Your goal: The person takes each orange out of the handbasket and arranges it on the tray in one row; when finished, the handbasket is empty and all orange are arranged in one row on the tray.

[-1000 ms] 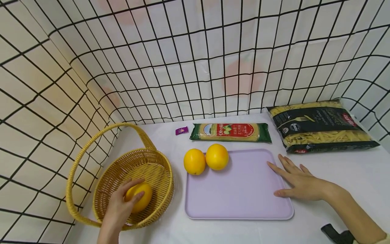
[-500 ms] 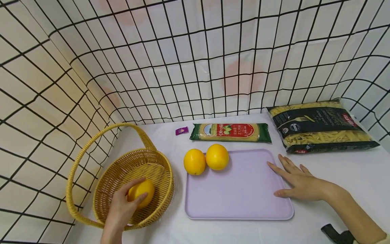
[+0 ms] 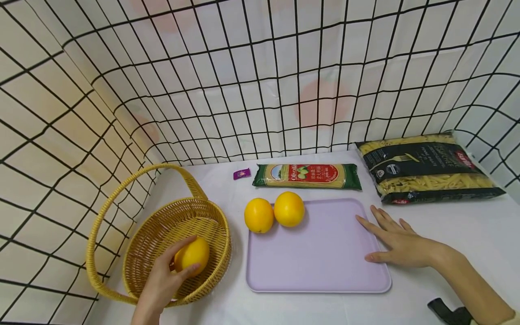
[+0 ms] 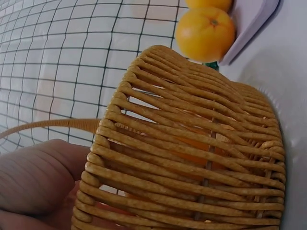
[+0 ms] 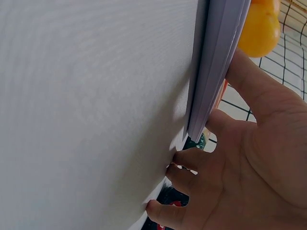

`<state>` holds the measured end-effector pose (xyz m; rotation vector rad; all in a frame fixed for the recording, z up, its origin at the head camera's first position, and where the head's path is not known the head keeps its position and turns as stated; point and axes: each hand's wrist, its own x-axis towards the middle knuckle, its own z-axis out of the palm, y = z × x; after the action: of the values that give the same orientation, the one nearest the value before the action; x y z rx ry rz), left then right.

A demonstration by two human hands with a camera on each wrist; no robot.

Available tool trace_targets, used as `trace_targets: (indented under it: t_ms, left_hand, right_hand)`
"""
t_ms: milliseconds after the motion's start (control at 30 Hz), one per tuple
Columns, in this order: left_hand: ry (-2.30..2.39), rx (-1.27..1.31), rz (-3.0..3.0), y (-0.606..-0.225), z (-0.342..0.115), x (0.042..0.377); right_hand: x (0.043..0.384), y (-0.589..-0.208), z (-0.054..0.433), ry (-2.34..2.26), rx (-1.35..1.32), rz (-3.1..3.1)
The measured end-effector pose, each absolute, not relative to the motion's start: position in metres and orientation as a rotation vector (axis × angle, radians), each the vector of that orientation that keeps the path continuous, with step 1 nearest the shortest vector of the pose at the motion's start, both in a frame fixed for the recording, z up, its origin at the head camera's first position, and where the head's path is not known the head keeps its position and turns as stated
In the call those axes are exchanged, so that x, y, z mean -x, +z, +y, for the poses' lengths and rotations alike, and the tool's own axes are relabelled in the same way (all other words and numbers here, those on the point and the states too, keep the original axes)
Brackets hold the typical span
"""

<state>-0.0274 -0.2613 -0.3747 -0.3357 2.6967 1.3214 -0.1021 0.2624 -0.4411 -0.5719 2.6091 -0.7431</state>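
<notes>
Inside the wicker basket point(image 3: 219, 221), my left hand point(image 3: 161, 273) grips an orange point(image 3: 196, 255), fingers over its far side and thumb across its near side. In the left wrist view, the basket wall point(image 4: 192, 143) hides most of that orange, and the hand point(image 4: 41, 177) reaches in over the rim. My right hand point(image 3: 400, 246) lies with its fingers spread at the right edge of the lilac tray point(image 3: 317, 257); its thumb and forefinger touch the rim in the right wrist view. Two oranges, a left one point(image 3: 259, 215) and a right one point(image 3: 289, 209), sit side by side at the tray's back left corner.
Behind the tray lies a green-ended spaghetti packet point(image 3: 306, 176), with a small purple wrapped piece point(image 3: 242, 174) to its left. A large pasta bag point(image 3: 426, 169) rests at the back right. Black wire mesh point(image 3: 284, 85) borders the table. The basket's handle point(image 3: 97, 225) arches to the left.
The orange in my left hand has shifted slightly right within the basket. My right hand and the tray have stayed in place.
</notes>
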Motion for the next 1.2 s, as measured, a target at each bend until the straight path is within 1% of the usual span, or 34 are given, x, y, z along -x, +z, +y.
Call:
trace_targets:
  t_ms: [600, 867, 1000, 1200]
  left_hand:
    - [1.284, 0.489, 2.745, -0.377, -0.258, 0.031]
    - [1.408, 0.468, 2.823, -0.368, -0.246, 0.036]
    - [1.452, 0.425, 2.895, -0.359, -0.235, 0.04]
    - [1.524, 0.239, 2.989, -0.345, -0.211, 0.051]
  right_hand:
    - [0.102, -0.442, 0.262, -0.724, 0.586, 2.617]
    - [0.102, -0.442, 0.263, -0.738, 0.595, 2.626]
    - [0.102, -0.442, 0.263, -0.741, 0.602, 2.625]
    - [0.102, -0.443, 0.263, -0.745, 0.599, 2.622]
